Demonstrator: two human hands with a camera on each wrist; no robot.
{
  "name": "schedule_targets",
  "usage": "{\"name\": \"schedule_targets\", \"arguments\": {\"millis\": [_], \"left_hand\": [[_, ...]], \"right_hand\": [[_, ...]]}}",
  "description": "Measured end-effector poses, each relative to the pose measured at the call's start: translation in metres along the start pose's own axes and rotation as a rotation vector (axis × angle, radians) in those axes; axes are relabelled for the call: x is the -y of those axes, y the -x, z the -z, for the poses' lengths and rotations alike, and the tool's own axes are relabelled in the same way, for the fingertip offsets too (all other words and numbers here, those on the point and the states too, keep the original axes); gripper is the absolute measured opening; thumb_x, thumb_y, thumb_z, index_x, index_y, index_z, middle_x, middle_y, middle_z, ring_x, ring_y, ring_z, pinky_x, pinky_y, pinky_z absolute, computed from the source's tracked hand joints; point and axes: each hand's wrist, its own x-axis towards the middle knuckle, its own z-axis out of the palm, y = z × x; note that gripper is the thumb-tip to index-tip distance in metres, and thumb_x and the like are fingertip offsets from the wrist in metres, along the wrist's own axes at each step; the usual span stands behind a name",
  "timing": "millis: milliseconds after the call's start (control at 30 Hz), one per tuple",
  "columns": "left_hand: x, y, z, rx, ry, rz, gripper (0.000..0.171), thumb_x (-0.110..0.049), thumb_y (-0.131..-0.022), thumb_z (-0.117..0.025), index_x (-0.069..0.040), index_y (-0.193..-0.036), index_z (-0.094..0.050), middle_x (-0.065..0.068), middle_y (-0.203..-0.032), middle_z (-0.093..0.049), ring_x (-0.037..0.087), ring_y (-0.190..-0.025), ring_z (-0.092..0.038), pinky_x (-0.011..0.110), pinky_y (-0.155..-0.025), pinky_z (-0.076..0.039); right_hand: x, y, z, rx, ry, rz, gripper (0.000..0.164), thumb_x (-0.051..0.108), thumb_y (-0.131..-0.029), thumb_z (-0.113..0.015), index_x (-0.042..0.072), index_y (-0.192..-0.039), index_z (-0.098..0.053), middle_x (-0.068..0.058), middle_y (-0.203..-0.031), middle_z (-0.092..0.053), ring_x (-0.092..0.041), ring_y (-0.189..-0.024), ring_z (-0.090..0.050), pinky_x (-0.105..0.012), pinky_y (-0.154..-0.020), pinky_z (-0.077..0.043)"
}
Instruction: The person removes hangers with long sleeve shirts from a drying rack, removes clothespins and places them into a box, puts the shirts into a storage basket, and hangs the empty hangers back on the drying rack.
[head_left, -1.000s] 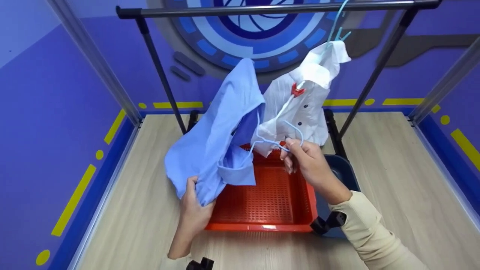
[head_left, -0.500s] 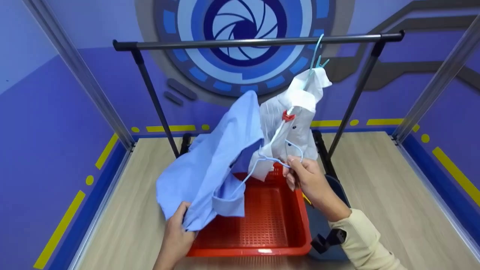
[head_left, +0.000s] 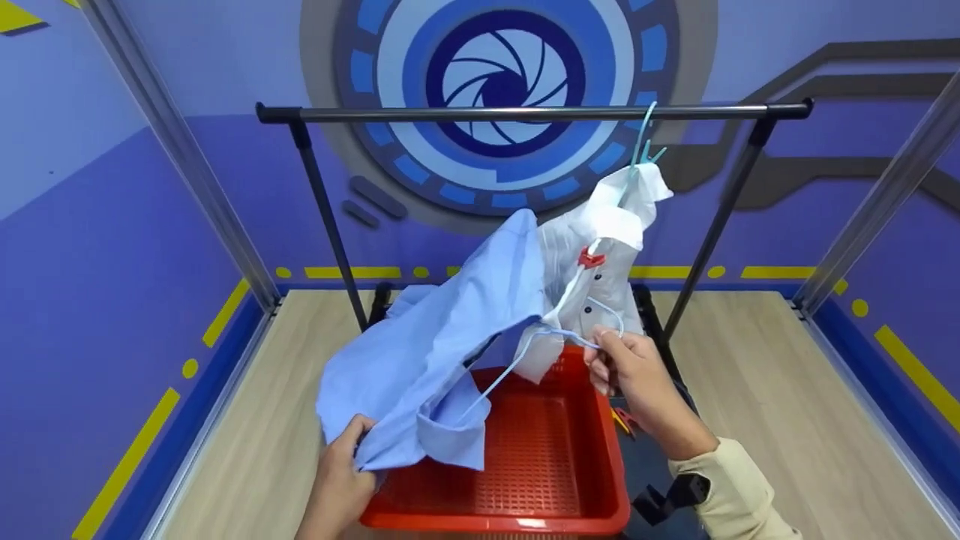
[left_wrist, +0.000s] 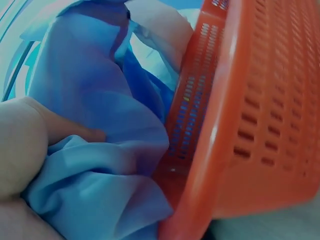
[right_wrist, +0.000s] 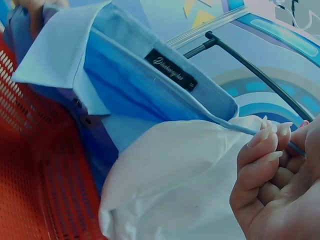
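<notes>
A light blue collared shirt [head_left: 450, 330] is held up over the red basket [head_left: 525, 523]. My left hand [head_left: 341, 476] grips its cloth at the lower left, with folds bunched under the thumb in the left wrist view. Between the thumb and fingers of my right hand [head_left: 630, 375] is a thin blue clothes hanger [head_left: 517, 364], pinched near its hook. One hanger arm runs into the shirt's collar opening; the rest of it is hidden by cloth. The right wrist view shows a black label [right_wrist: 171, 70] inside the collar.
A black clothes rack [head_left: 450, 114] stands behind the basket. From its bar hangs a white shirt [head_left: 600, 217] on a teal hanger, with a red clip [head_left: 591, 258] on it. A dark bin [head_left: 656, 457] with coloured clothespins [head_left: 622, 421] stands right of the basket.
The head view has tilted up, so the rack and basket sit lower in it. The blue shirt has tipped further over to the left, and both hands keep their hold.
</notes>
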Motion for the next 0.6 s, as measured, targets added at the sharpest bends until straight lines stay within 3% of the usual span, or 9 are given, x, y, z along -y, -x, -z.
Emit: {"name": "schedule_targets", "arguments": {"millis": [200, 433, 600], "left_hand": [[0.008, -0.01, 0.001, 0.015, -0.105, 0.049, 0.051, 0.026, -0.062, -0.052, -0.012, -0.096, -0.053, 0.005, -0.088, -0.058, 0.021, -0.084, -0.054, 0.033, -0.074, -0.044], [0.02, -0.008, 0.003, -0.071, -0.159, -0.053, 0.048, 0.024, -0.059, -0.051, -0.01, -0.093, -0.056, 0.003, -0.082, -0.06, 0.017, -0.076, -0.054, 0.032, -0.069, -0.044], [0.014, -0.003, 0.003, -0.025, -0.149, -0.099, 0.046, 0.017, -0.064, -0.065, -0.011, -0.101, -0.058, -0.002, -0.084, -0.06, 0.013, -0.079, -0.055, 0.031, -0.072, -0.047]], "right_hand": [[0.005, -0.004, 0.001, -0.055, -0.079, -0.06, 0.041, 0.021, -0.105, -0.039, 0.003, -0.07, -0.053, 0.0, -0.057, -0.044, -0.01, -0.047, -0.042, -0.02, -0.047, -0.037], [0.004, -0.004, -0.006, -0.047, -0.061, -0.083, 0.041, 0.021, -0.105, -0.04, 0.002, -0.072, -0.054, 0.0, -0.057, -0.045, -0.01, -0.047, -0.043, -0.02, -0.046, -0.038], [0.004, 0.0, -0.013, -0.034, -0.039, -0.099, 0.039, 0.022, -0.104, -0.041, 0.003, -0.075, -0.058, 0.0, -0.06, -0.051, -0.01, -0.049, -0.046, -0.02, -0.048, -0.042]]}}
